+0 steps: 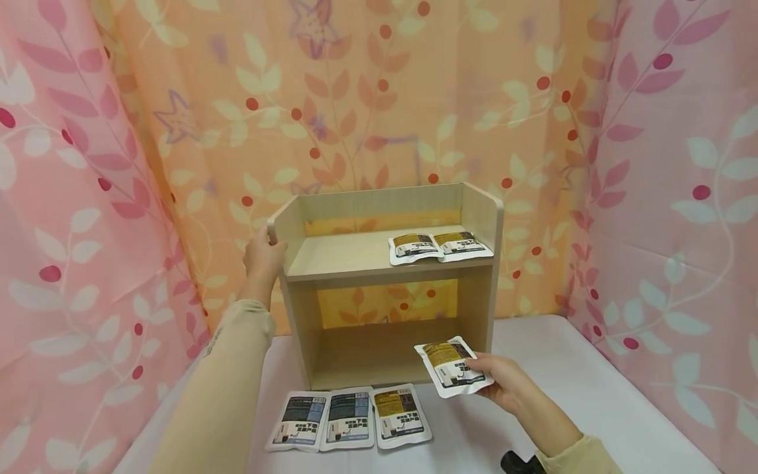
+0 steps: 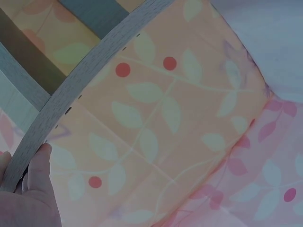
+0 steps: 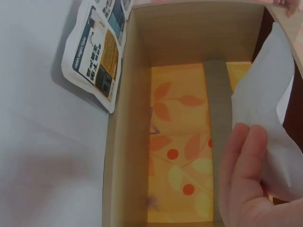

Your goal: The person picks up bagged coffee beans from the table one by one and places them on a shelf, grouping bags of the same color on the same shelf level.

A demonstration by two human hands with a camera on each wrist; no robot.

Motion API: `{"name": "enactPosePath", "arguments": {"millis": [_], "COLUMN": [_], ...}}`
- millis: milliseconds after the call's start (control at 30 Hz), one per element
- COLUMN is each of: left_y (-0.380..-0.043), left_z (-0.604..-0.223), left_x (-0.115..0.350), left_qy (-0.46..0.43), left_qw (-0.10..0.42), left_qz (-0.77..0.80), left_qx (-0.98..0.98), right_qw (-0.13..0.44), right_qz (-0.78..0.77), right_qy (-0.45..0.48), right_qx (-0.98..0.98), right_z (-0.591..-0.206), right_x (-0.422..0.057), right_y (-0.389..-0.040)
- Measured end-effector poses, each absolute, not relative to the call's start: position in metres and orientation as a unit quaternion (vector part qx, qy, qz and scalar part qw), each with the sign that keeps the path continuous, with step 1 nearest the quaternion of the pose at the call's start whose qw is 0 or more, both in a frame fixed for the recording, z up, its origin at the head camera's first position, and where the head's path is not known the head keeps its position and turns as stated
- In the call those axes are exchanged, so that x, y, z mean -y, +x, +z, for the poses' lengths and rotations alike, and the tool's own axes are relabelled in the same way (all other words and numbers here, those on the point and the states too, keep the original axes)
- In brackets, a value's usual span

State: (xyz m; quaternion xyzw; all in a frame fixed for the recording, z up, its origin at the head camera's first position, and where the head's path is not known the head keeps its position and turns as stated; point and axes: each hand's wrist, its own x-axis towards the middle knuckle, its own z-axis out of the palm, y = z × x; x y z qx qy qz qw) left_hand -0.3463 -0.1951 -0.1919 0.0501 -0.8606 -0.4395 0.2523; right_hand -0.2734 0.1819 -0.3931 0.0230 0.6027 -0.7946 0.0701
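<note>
My left hand (image 1: 264, 258) grips the upper left side panel of a small wooden shelf (image 1: 391, 271); the left wrist view shows its fingers along the panel's edge. In my right hand (image 1: 503, 380) a white pouch with a gold and black label (image 1: 451, 366) is pinched by one side, in front of the lower opening. The right wrist view shows that pouch's plain white back (image 3: 265, 104), fingers laid against it. Two gold-labelled pouches (image 1: 414, 246) lie side by side on the upper shelf, at its right end.
On the white table before the shelf lie two blue-labelled pouches (image 1: 351, 417) and one gold-labelled pouch (image 1: 401, 416) in a row. A black object (image 1: 521, 462) sits by the right sleeve. Flowered curtains (image 1: 367, 92) stand behind and at both sides.
</note>
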Motion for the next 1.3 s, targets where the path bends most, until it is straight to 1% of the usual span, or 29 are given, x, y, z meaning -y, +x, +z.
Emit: {"name": "enactPosePath", "arguments": {"millis": [333,533,833,1033,1300], "left_y": [-0.348,-0.346,-0.347,-0.347,-0.348], "left_z": [-0.193,-0.193,-0.193,-0.193,-0.192], "left_x": [0.195,0.195,0.194,0.194,0.195], "left_qy": [0.056,0.059,0.055,0.060,0.061], "left_qw": [0.264,0.260,0.261,0.263,0.253], "left_qz": [-0.434,-0.437,-0.432,-0.435,-0.440], "left_qx": [0.860,0.859,0.861,0.859,0.860], "right_qw": [0.050,0.044,0.067,0.068,0.064], "right_qz": [-0.792,-0.793,-0.796,-0.788,-0.784], "right_qy": [0.038,0.034,-0.004,-0.019,-0.053], "right_qx": [-0.607,-0.606,-0.602,-0.611,-0.615], "right_z": [-0.376,-0.366,-0.352,-0.333,-0.308], "right_x": [-0.184,-0.189,-0.191,-0.186,-0.179], "right_y": [-0.267,-0.262,-0.257,-0.254,-0.248]}}
